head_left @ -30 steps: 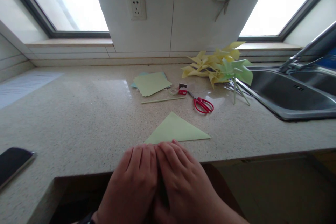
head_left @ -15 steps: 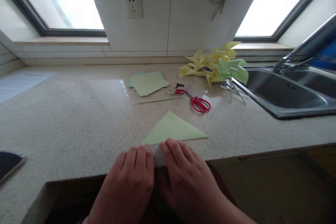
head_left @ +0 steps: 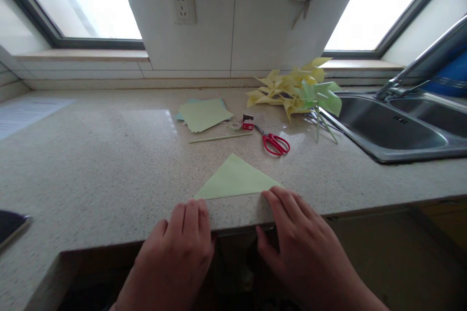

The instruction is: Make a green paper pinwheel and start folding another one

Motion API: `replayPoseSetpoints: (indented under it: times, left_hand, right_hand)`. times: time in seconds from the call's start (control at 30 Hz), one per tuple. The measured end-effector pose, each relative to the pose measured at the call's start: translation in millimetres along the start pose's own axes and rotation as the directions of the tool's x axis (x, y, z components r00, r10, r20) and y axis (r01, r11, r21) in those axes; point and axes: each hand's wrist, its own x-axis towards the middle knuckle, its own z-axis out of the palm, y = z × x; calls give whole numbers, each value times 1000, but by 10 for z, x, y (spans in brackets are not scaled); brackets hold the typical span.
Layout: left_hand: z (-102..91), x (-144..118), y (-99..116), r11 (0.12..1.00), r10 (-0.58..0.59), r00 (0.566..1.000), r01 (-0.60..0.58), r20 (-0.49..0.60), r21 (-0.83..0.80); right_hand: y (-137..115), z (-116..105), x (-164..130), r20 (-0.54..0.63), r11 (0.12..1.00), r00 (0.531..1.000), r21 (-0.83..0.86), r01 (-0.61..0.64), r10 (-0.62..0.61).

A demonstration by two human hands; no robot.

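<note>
A light green sheet of paper [head_left: 235, 180], folded into a triangle, lies flat near the counter's front edge, its long folded side towards me. My left hand [head_left: 182, 238] rests at the triangle's left corner, fingertips pressing down there and the thumb mostly hidden. At the right end of the fold, the fingertips of my right hand [head_left: 299, 233] lie on the paper and cover its corner. The right thumb hangs apart from the fingers, below the counter edge. Both hands have their fingers laid forward, palms down, not wrapped round anything.
Behind the triangle lie a thin green paper stick [head_left: 221, 138], red-handled scissors [head_left: 276, 144], a tape roll [head_left: 235, 126], a small red box [head_left: 248, 123] and stacked paper sheets [head_left: 206, 115]. Paper pinwheels [head_left: 292, 90] sit beside the sink [head_left: 394, 160]. A dark object [head_left: 12, 226] is at left.
My right hand has slid right along the fold, from near its middle to the right corner. My left hand stays at the left corner. The view has shifted slightly.
</note>
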Motion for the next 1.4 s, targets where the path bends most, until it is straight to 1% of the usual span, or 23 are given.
replayPoseSetpoints:
  times: [0.1,0.27,0.47,0.6,0.63,0.7,0.77,0.83,0.93,1.03,1.13,1.2,1.27,1.33,1.4]
  left_hand:
    - [-9,-7,-2,1000,15,1000,-15,2,0]
    - [-21,-27,-9,1000,9,1000,-9,-17,6]
    - [-34,3,-46,1000,3,1000,-2,-6,15]
    - [-44,-1,-120,1000,-3,1000,3,-7,-24]
    - [-42,-4,-139,999,-9,1000,8,-23,-35]
    - [-26,-6,-164,999,-6,995,0,-102,-54]
    - [5,-1,-161,995,32,974,-52,-222,-85]
    - [49,12,-122,980,101,946,-149,-309,-134]
    - [130,33,-17,935,211,926,-284,-312,-211]
    - [194,40,86,928,193,932,-275,-307,-253]
    - [224,41,135,930,169,946,-246,-276,-273]
    - [235,48,142,929,181,947,-253,-264,-270]
    - [246,59,142,930,191,945,-262,-266,-260]
    - [257,73,146,933,207,940,-273,-272,-234]
    - [259,87,151,941,223,934,-281,-280,-189]
  right_hand:
    - [39,-9,-13,12,1000,1000,-7,-20,20]
    - [123,-27,-10,38,995,995,-43,-91,93]
    - [219,-26,-51,35,993,995,-77,-86,88]
    - [233,-26,-58,44,994,996,-84,-75,79]
    - [232,-27,-61,43,993,996,-84,-79,83]
    - [225,-24,-73,36,993,995,-86,-85,88]
    - [215,-11,-93,32,993,996,-84,-78,81]
    - [206,13,-118,29,994,996,-80,-78,80]
    - [195,48,-159,22,993,995,-74,-96,98]
    - [163,57,-191,-5,992,994,-70,-107,107]
    - [67,50,-189,-34,997,998,-46,-55,54]
    - [-40,56,-158,-16,999,999,1,32,-32]
    - [-157,80,-105,27,988,991,79,130,-133]
    - [-251,111,-45,50,972,980,149,182,-192]
    - [-298,133,5,56,965,976,176,196,-208]
